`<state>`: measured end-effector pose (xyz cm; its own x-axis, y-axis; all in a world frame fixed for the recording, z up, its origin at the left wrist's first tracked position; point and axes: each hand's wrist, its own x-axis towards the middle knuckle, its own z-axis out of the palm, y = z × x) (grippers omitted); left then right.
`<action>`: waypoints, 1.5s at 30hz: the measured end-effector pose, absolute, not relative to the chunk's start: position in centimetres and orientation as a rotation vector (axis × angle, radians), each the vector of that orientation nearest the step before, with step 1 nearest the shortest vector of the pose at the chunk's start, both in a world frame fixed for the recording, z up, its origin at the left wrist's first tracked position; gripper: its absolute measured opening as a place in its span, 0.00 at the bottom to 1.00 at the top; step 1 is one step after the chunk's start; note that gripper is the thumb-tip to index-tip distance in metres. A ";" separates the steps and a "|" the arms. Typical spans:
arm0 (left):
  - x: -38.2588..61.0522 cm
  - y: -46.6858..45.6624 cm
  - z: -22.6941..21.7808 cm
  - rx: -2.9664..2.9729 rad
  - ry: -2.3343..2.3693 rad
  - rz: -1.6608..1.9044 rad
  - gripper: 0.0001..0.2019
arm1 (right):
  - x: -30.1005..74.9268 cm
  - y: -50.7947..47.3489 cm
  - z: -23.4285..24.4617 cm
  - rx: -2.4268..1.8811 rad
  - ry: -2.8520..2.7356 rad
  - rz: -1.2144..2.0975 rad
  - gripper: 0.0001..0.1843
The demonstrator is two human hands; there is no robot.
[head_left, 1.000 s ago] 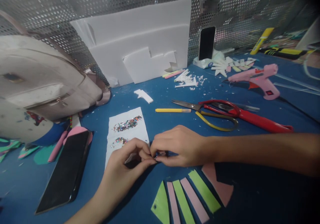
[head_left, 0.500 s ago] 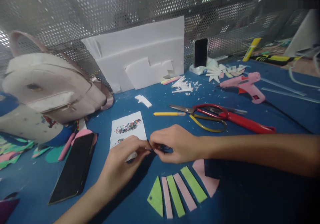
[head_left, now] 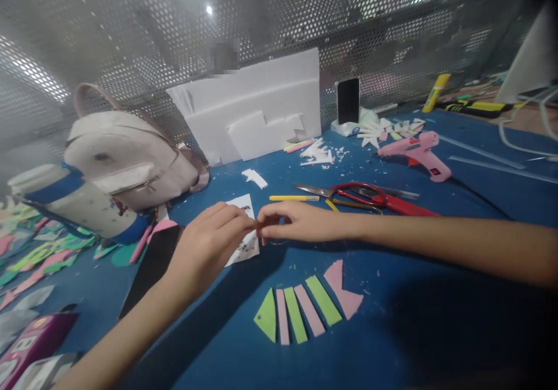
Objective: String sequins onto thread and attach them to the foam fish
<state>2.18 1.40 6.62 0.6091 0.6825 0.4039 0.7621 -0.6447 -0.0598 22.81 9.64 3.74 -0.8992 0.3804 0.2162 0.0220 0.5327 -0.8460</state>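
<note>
1. Left hand (head_left: 209, 240) and right hand (head_left: 300, 222) were pinched narrow, fingertips meeting on a tiny piece (head_left: 258, 227), too small to identify.
2. It was held over the white glitter-strewn paper slip (head_left: 246, 249).
3. Risk: a slackened pinch could drop it among the glitter.

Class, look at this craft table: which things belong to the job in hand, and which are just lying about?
In hand: left hand and right hand, pinched together over the glitter paper; what they pinch is too small to tell.
Lying about: scissors, glue gun, yellow pen, coloured strips, backpack.
</note>
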 end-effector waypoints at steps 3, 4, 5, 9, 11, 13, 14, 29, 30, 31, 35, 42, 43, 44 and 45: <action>2.6 1.6 7.7 -2.584 -1.212 -0.568 0.06 | 23.1 9.9 5.0 -0.320 -2.330 1.450 0.10; 2.9 1.6 8.0 -2.577 -1.209 -0.581 0.06 | 23.3 10.0 5.3 -0.335 -2.313 1.463 0.11; 3.1 1.6 8.4 -2.571 -1.205 -0.594 0.06 | 23.4 10.0 5.6 -0.349 -2.298 1.471 0.11; 4.3 1.6 9.7 -2.542 -1.204 -0.646 0.05 | 23.9 10.3 6.6 -0.336 -2.223 1.519 0.08; 4.8 1.5 10.2 -2.505 -1.217 -0.657 0.04 | 24.2 10.1 7.1 -0.346 -2.185 1.521 0.07; 5.2 1.5 10.6 -2.467 -1.224 -0.674 0.04 | 24.6 9.8 7.6 -0.405 -2.151 1.510 0.07; 5.4 1.4 10.8 -2.459 -1.227 -0.673 0.05 | 24.7 9.6 7.9 -0.430 -2.132 1.503 0.07; 5.9 -0.6 9.0 -2.441 -1.490 -0.796 0.10 | 25.6 7.9 7.6 -0.457 -2.081 1.351 0.04; 5.7 -0.7 8.8 -2.458 -1.528 -0.820 0.09 | 25.7 7.6 7.8 -0.464 -2.083 1.346 0.03; 5.3 -0.9 8.6 -2.476 -1.568 -0.844 0.09 | 25.7 7.3 8.0 -0.466 -2.085 1.342 0.02; 3.6 -1.6 7.4 -2.610 -1.747 -0.823 0.06 | 25.7 6.7 8.5 -0.447 -2.100 1.311 0.02; 2.0 -4.5 2.6 -3.153 -1.884 -0.480 0.36 | 25.6 6.4 9.4 -0.410 -2.085 1.346 0.03; 2.1 -4.8 2.1 -3.165 -1.828 -0.478 0.35 | 25.5 6.4 9.6 -0.414 -2.074 1.359 0.03; 2.1 -5.0 1.7 -3.153 -1.821 -0.484 0.32 | 25.5 6.4 9.8 -0.419 -2.059 1.372 0.04; 2.3 -5.1 1.4 -3.147 -1.820 -0.494 0.28 | 25.5 6.4 10.0 -0.426 -2.043 1.386 0.04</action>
